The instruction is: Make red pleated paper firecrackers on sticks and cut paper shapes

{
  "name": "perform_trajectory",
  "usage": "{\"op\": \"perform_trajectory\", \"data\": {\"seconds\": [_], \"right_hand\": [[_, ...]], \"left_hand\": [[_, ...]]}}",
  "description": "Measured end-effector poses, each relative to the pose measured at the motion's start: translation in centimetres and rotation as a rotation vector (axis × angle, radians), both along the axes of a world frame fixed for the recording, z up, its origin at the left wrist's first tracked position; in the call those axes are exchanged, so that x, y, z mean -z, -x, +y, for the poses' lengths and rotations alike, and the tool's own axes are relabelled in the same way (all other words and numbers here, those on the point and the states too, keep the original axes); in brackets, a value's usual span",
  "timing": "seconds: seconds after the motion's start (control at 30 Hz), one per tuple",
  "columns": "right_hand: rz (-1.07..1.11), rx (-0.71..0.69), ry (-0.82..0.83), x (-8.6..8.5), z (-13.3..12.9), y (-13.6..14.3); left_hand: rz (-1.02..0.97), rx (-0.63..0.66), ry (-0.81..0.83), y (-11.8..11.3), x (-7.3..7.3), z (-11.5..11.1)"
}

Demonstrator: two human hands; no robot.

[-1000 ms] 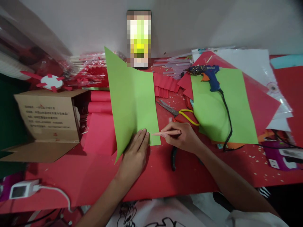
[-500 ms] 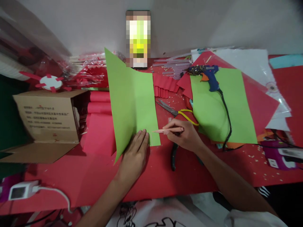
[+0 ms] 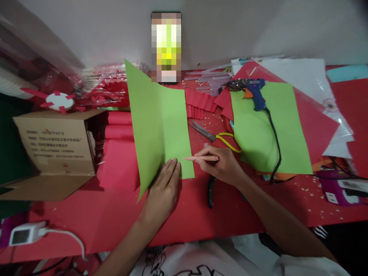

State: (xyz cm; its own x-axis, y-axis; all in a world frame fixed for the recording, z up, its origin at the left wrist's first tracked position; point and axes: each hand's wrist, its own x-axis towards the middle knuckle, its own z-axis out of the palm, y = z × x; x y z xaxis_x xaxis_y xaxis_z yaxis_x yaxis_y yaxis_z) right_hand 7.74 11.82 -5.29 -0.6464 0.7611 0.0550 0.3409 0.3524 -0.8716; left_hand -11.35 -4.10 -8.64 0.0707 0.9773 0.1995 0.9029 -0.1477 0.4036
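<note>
A green sheet [image 3: 175, 126] is folded, its left half standing up and its right half flat on the red table. My left hand [image 3: 165, 184] lies on the sheet's lower part beside the fold, fingers stretched out flat and holding nothing. My right hand [image 3: 222, 165] grips a pinkish pencil [image 3: 205, 158], whose tip is over the flat half near its lower right corner. Scissors with yellow handles [image 3: 215, 137] lie just above my right hand. A black-handled tool [image 3: 211, 191] is partly hidden below that hand.
On the right, a blue glue gun [image 3: 255, 94] rests on another green sheet [image 3: 276, 130]. A cardboard box [image 3: 54, 145] and red paper [image 3: 119, 161] are at left. A phone [image 3: 166, 46] leans on the wall behind; a white charger [image 3: 27, 234] sits front left.
My right hand and the pencil have shifted slightly left and up across the green sheet. My left hand stays in place on the paper.
</note>
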Motion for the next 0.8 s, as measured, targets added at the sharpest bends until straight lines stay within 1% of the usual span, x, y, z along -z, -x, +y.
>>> {"op": "perform_trajectory", "data": {"seconds": [0.2,0.37,0.5,0.63,0.8], "right_hand": [[-0.026,-0.027,0.027,-0.03,-0.04,0.02],[-0.025,0.017,0.043,0.06,-0.08,0.03],[-0.042,-0.022,0.042,-0.03,-0.06,0.00],[-0.049,0.012,0.069,-0.20,-0.04,0.06],[-0.034,-0.009,0.101,-0.16,0.08,-0.06]], "left_hand": [[0.001,0.006,0.007,0.07,0.16,-0.05],[0.004,0.006,-0.002,0.09,0.22,-0.01],[0.001,0.004,0.000,0.04,0.24,-0.02],[-0.006,0.000,0.002,0.04,0.25,-0.05],[-0.011,0.002,0.001,0.09,0.21,-0.03]]}}
